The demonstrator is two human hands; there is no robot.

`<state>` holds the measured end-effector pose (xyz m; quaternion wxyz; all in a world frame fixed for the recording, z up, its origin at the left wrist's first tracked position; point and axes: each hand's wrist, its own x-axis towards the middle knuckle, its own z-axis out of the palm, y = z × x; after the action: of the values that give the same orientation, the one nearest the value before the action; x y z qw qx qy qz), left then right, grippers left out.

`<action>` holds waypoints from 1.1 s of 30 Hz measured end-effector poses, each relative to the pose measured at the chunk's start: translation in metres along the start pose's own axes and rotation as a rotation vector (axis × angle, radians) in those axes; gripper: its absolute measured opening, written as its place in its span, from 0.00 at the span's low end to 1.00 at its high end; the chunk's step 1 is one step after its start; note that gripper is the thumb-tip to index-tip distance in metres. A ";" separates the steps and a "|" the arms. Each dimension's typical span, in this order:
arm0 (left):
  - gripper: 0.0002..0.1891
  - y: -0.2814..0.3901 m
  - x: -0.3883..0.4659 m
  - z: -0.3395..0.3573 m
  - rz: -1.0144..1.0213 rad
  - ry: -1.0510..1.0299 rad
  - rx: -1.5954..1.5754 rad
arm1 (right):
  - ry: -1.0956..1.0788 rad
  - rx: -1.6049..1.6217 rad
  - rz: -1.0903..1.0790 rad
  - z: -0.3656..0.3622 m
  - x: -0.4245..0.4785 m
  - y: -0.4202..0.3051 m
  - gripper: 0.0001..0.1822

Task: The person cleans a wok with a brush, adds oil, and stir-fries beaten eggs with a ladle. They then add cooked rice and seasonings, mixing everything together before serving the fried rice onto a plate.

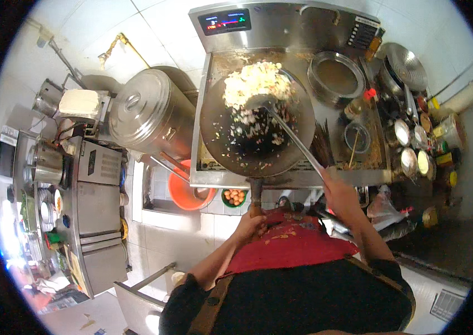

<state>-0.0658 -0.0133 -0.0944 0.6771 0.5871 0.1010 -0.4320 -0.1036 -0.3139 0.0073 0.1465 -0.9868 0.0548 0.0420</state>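
Observation:
A large dark wok (pixel 219 138) sits on the stainless steel stove, its handle (pixel 256 192) pointing towards me. My left hand (pixel 249 226) grips the end of that handle. In my right hand (pixel 343 199) is the long metal shaft of a wok ladle (pixel 297 140). The ladle's bowl lies against a heap of pale yellow fried food (pixel 257 81), perhaps rice or egg, at the far side of the wok. Small light and coloured bits are scattered over the wok's dark bottom. The heap partly hides the far rim.
Right of the wok stand a round metal pot (pixel 337 77), a bamboo wok brush (pixel 322 142), a clear container (pixel 357 138) and several seasoning bowls (pixel 409 161). A tall lidded stockpot (pixel 144 109) stands left. Below are an orange bucket (pixel 182 188) and a bowl of eggs (pixel 234 197).

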 end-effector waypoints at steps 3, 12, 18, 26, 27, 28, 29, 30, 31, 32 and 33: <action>0.07 0.037 0.016 -0.024 -0.165 -0.145 -0.345 | -0.205 0.170 0.059 -0.046 -0.020 -0.011 0.31; 0.17 0.075 0.089 -0.011 0.055 -0.081 -0.301 | -0.238 1.874 0.351 -0.063 0.023 -0.041 0.31; 0.25 -0.003 0.040 -0.068 -0.121 -0.100 -0.375 | 0.631 1.075 -0.219 -0.058 0.090 -0.061 0.22; 0.16 -0.282 -0.047 -0.232 -0.294 0.506 0.635 | 0.766 1.527 -0.442 -0.096 0.194 -0.122 0.11; 0.14 -0.278 -0.070 -0.226 -0.191 0.292 1.395 | 0.785 1.488 -0.452 -0.097 0.185 -0.127 0.14; 0.14 -0.281 -0.086 -0.216 -0.249 0.274 1.476 | 0.676 1.499 -0.618 -0.090 0.178 -0.125 0.15; 0.14 -0.288 -0.095 -0.208 -0.323 0.306 1.381 | 0.672 1.492 -0.616 -0.080 0.182 -0.125 0.15; 0.14 -0.289 -0.105 -0.199 -0.383 0.349 1.295 | 0.668 1.484 -0.615 -0.064 0.188 -0.125 0.15; 0.14 -0.295 -0.109 -0.189 -0.408 0.399 1.210 | 0.654 1.480 -0.620 -0.051 0.195 -0.127 0.15; 0.14 -0.299 -0.111 -0.181 -0.423 0.433 1.139 | 0.653 1.448 -0.607 -0.048 0.206 -0.121 0.15; 0.15 -0.298 -0.110 -0.173 -0.417 0.460 1.083 | 0.666 1.362 -0.580 -0.054 0.217 -0.119 0.14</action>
<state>-0.2782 0.2089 -0.2847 0.1455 0.8931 0.1232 -0.4074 0.1290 -0.2369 0.0709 0.6961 -0.6168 -0.1490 -0.3360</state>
